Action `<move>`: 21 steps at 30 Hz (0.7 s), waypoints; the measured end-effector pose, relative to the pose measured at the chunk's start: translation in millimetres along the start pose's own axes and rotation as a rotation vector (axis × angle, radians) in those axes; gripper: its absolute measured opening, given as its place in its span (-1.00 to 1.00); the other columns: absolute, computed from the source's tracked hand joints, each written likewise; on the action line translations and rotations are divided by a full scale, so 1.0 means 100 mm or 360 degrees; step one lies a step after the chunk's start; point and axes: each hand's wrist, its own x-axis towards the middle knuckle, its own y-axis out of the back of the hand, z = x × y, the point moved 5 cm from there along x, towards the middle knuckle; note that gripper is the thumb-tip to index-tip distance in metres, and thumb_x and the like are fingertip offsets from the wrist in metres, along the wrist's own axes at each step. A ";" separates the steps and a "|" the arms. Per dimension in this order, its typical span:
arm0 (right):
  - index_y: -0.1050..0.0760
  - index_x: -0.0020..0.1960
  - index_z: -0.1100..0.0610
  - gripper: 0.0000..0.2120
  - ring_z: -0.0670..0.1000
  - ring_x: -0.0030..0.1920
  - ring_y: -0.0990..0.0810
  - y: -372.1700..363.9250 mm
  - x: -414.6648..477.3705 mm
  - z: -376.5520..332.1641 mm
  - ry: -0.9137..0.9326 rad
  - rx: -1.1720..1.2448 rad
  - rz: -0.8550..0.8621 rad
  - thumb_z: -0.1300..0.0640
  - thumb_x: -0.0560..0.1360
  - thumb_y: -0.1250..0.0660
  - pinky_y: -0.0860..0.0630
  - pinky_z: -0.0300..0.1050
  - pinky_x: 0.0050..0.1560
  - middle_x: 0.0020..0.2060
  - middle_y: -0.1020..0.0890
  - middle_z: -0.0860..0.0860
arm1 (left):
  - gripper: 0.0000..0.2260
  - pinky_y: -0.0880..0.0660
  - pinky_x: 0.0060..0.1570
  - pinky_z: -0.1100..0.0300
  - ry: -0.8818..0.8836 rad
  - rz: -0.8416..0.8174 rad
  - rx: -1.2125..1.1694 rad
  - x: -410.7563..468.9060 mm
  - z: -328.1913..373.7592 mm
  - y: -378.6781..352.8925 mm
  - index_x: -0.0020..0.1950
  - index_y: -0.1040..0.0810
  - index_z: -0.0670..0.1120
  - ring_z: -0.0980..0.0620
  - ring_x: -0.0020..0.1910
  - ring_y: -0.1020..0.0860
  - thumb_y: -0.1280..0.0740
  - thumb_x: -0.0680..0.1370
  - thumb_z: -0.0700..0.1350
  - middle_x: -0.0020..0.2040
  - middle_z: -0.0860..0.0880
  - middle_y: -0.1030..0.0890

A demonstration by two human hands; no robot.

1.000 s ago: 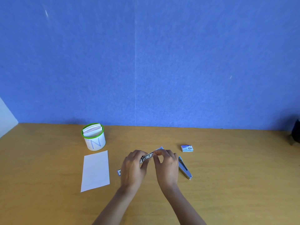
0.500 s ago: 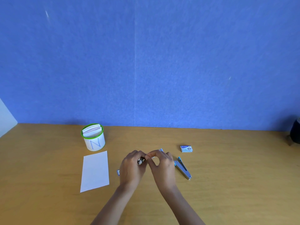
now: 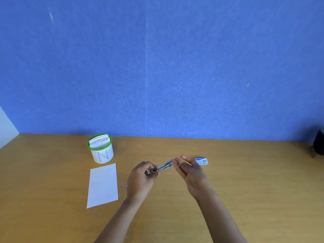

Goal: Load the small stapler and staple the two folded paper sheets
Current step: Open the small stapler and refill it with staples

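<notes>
Stapler (image 3: 162,167) held at centre of tabletop (image 3: 245,172), left hand (image 3: 140,179) fingers curled around its rear end. Right hand (image 3: 192,172) fingers straight, holding nothing, just beside stapler tip. Folded paper (image 3: 103,185) flat toward left edge.

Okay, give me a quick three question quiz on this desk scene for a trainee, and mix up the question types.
1. True or false: the left hand grips the small stapler.
2. Multiple choice: the staple box lies A) in the left hand, B) on the table by the fingertips of the right hand, C) under the small stapler.
3. Fill in: the green-rimmed white cup bears the letter ___.

Key: 1 true; 2 B; 3 N.
</notes>
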 end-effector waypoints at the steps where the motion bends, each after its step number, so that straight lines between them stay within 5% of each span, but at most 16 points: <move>1: -0.41 0.12 0.29 -0.84 0.00 -0.13 -0.70 0.02 0.01 0.01 -0.0003 0.0017 -0.0007 0.38 0.55 -0.24 -0.62 -0.28 -0.13 -0.07 -0.65 0.18 | -0.81 -0.52 -0.24 0.07 0.0011 -0.0008 -0.0006 0.00 0.00 0.00 -0.30 -0.52 0.05 0.07 -0.26 -0.54 -0.52 0.36 -0.10 -0.20 0.15 -0.63; 5: -0.46 0.10 0.31 -0.79 -0.05 -0.19 -0.71 0.04 0.02 0.05 -0.0035 0.0009 -0.0039 0.35 0.48 -0.35 -0.62 -0.32 -0.18 -0.21 -0.71 0.12 | -0.80 -0.52 -0.24 0.08 0.0039 -0.0027 -0.0017 0.00 0.00 0.00 -0.31 -0.51 0.07 0.07 -0.26 -0.54 -0.52 0.36 -0.10 -0.19 0.15 -0.62; 10: -0.59 -0.11 0.28 -0.96 -0.06 -0.22 -0.70 0.05 0.02 0.08 -0.0062 -0.0015 -0.0054 0.33 0.47 -0.36 -0.61 -0.30 -0.23 -0.19 -0.69 0.11 | -0.69 -0.49 -0.26 0.12 0.0023 -0.0031 -0.0029 -0.01 0.01 0.01 -0.36 -0.42 0.18 0.16 -0.29 -0.51 -0.53 0.35 -0.10 -0.21 0.16 -0.62; 21: -0.55 0.01 0.25 -0.87 -0.13 -0.25 -0.68 0.00 0.01 0.08 -0.0078 -0.0015 -0.0060 0.26 0.46 -0.39 -0.59 -0.34 -0.23 -0.26 -0.70 0.03 | -0.66 -0.49 -0.27 0.14 -0.0012 -0.0042 -0.0026 -0.01 0.02 0.02 -0.38 -0.41 0.21 0.18 -0.27 -0.53 -0.53 0.35 -0.10 -0.23 0.17 -0.62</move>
